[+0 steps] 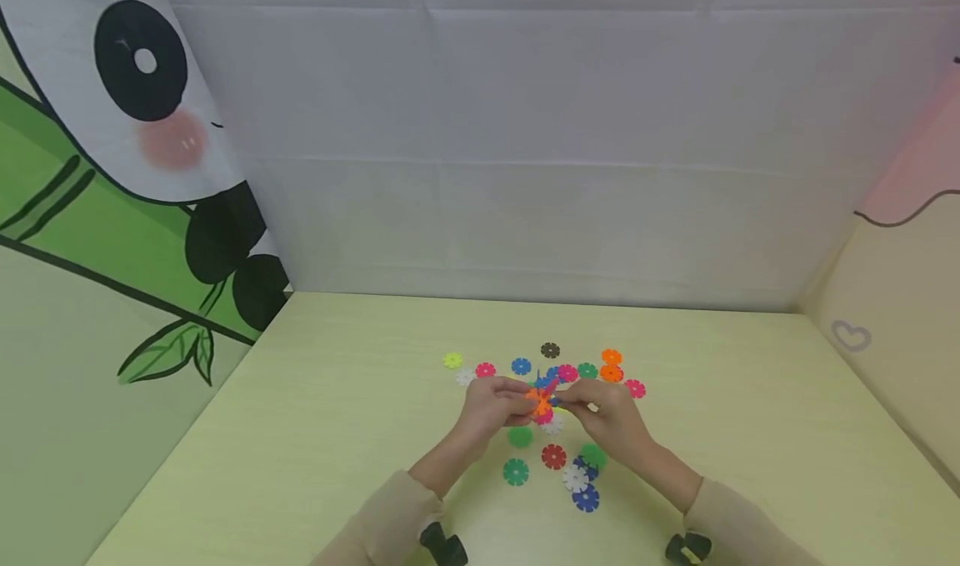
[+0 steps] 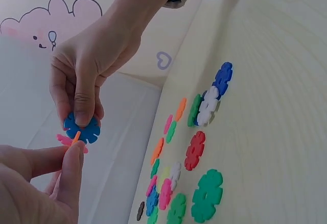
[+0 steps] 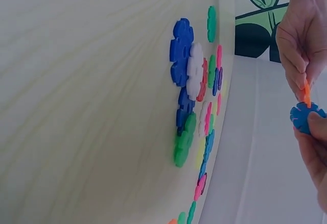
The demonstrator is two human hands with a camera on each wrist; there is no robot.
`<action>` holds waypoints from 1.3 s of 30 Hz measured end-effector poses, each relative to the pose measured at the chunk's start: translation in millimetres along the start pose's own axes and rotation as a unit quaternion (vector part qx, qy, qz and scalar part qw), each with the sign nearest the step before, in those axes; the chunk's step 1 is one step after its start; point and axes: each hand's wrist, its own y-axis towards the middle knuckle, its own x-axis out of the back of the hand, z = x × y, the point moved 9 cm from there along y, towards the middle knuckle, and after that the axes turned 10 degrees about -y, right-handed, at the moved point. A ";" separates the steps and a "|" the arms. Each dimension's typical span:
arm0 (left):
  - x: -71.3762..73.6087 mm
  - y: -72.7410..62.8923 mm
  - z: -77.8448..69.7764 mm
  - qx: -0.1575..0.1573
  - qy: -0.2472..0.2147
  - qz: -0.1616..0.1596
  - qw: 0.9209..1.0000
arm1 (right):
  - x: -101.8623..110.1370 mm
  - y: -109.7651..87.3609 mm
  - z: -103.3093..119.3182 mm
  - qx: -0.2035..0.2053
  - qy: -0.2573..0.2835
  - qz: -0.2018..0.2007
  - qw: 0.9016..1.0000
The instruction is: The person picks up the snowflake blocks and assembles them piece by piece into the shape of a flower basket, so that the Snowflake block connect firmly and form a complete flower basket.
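Above the table my left hand (image 1: 491, 408) pinches an orange notched disc (image 1: 542, 401) between thumb and fingers. My right hand (image 1: 611, 416) faces it from the other side and pinches a blue notched disc (image 2: 88, 131). In the left wrist view the orange disc stands edge-on at the rim of the blue one, and a pink disc (image 2: 64, 140) shows just behind. The right wrist view also has the orange disc (image 3: 307, 94) meeting the blue disc (image 3: 302, 117) at its edge. Fingers hide part of each disc.
Loose notched discs lie on the pale table (image 1: 300, 433), around and below the hands. Nearest the body are a green disc (image 1: 516, 472), a red disc (image 1: 554, 457) and a blue disc (image 1: 586, 498). A white wall (image 1: 525, 216) rises behind.
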 end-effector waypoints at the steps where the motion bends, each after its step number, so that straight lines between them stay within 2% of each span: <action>1: -1.2 -0.4 0.9 0.003 -0.004 0.001 1.000 | 0.1 -0.6 -0.2 0.001 0.000 0.000 1.000; 4: -4.3 -1.8 3.3 0.013 -0.016 0.000 1.000 | 0.8 -1.8 0.0 0.008 0.000 -0.002 1.000; 7: -5.8 -3.2 3.8 0.008 -0.017 0.002 1.000 | 0.4 -0.9 1.1 0.013 0.001 0.009 1.000; 9: -5.5 -3.7 4.2 -0.001 -0.007 0.005 1.000 | -1.6 0.4 0.0 0.008 0.010 0.034 0.999; 12: -2.8 -3.5 5.1 -0.014 0.019 0.011 1.000 | -6.6 3.2 -7.5 -0.023 0.036 0.104 0.994; 14: 0.8 -1.4 7.2 -0.018 0.037 0.010 0.999 | -8.8 2.4 -18.9 -0.060 0.054 0.157 0.984; 18: 10.5 2.3 10.7 -0.016 0.054 0.002 0.998 | -5.7 -11.8 -57.9 -0.155 0.048 0.247 0.955; 23: 20.8 4.5 13.0 -0.013 0.051 0.004 0.999 | 0.4 -49.7 -106.1 -0.231 0.016 0.322 0.918; 25: 23.0 5.7 13.6 -0.012 0.041 0.004 0.999 | -0.5 -63.2 -117.6 -0.251 0.015 0.332 0.909; 27: 24.7 6.7 14.0 -0.010 0.032 0.002 0.999 | -3.4 -72.1 -124.1 -0.260 0.010 0.335 0.906; 29: 24.6 6.5 13.7 -0.007 0.026 0.002 1.000 | -5.2 -75.3 -127.1 -0.263 0.003 0.331 0.906; 39: 21.2 4.2 15.3 -0.013 0.023 0.014 1.000 | -4.5 -67.6 -119.0 -0.230 -0.011 0.315 0.921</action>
